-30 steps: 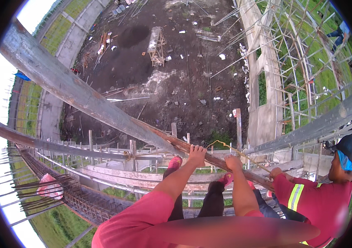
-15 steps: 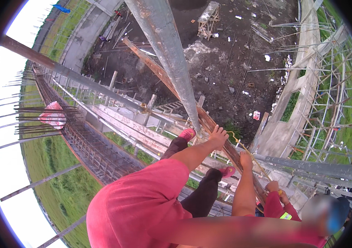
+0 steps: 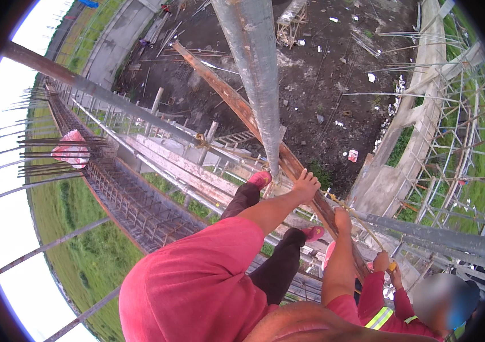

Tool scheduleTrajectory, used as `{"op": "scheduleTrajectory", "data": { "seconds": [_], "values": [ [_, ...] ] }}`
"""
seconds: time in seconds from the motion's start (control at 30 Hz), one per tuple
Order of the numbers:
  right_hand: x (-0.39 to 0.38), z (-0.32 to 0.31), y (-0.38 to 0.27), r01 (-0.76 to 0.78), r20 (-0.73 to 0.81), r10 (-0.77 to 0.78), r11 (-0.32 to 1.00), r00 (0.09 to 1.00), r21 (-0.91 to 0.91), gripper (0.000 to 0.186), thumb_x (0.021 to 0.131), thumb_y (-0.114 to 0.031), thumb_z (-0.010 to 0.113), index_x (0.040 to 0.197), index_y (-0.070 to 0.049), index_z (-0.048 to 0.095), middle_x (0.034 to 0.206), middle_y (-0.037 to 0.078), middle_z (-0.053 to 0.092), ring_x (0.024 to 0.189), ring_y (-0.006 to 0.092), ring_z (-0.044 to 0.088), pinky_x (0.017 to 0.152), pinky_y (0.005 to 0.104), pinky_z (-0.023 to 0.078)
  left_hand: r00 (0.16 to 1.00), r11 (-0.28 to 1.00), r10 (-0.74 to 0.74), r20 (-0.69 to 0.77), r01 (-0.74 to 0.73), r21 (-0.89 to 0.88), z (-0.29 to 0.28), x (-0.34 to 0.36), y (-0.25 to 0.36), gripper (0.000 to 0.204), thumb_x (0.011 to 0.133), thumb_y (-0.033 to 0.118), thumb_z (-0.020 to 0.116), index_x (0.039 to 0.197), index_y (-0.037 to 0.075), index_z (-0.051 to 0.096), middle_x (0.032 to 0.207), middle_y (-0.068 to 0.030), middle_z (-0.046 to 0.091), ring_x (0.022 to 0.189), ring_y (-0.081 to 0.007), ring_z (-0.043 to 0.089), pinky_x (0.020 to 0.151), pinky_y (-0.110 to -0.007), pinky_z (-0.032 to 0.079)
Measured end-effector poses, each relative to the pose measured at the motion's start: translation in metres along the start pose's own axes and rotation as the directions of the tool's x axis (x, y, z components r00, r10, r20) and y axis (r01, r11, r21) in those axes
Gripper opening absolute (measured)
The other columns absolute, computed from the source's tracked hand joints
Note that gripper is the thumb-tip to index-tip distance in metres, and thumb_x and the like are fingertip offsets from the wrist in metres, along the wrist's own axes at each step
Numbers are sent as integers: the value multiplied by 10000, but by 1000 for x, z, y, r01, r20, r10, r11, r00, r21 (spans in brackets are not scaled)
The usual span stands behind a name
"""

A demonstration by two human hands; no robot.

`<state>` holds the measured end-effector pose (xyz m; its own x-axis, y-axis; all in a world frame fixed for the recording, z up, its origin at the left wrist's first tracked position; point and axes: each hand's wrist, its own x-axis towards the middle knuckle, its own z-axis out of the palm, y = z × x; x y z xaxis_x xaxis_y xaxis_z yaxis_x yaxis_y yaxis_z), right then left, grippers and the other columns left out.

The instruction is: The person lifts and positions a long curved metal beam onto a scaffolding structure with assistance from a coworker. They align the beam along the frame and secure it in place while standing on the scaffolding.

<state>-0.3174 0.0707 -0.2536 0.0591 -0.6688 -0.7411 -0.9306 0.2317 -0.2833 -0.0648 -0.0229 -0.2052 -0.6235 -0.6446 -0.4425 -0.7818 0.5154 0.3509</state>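
Presently, I see the left hand [image 3: 307, 187] and right hand [image 3: 342, 221] clamped on the plank [image 3: 232, 103], whose far-left end could dip if grip loosens.

reddish-brown plank [image 3: 289, 162], grey pole [image 3: 256, 80], pink shirt [image 3: 191, 273]

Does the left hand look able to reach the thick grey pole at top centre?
Probably yes: the left hand, on the wooden plank, looks close to the lower part of the grey metal pole, and nothing visible blocks the way between them.
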Motion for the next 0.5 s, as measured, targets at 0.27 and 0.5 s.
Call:
{"op": "scheduleTrajectory", "data": {
  "seconds": [0.27, 0.5],
  "values": [
    [-15, -17, -20, -271, 24, 272, 942, 962, 198, 492, 1005, -391, 355, 1248, -73, 640, 1365, 216, 582, 1256, 442, 541, 1047, 529, 424, 1000, 1000, -4, -10, 4, -11, 1, 0, 0, 645, 731, 254, 756, 1318, 84, 549, 1287, -151, 514, 1359, -383, 366, 1214, -616, 139],
    [-9, -11, -16, -258, 17, 261, 943, 965, 210, 478, 1010, -366, 355, 1218, -53, 649, 1313, 232, 611, 1244, 440, 552, 1046, 536, 422, 1000, 1000, -12, -2, 12, -2, 2, 0, -1, 646, 739, 245, 747, 1334, 88, 549, 1302, -148, 515, 1381, -384, 351, 1217, -615, 132]
  ]
}}
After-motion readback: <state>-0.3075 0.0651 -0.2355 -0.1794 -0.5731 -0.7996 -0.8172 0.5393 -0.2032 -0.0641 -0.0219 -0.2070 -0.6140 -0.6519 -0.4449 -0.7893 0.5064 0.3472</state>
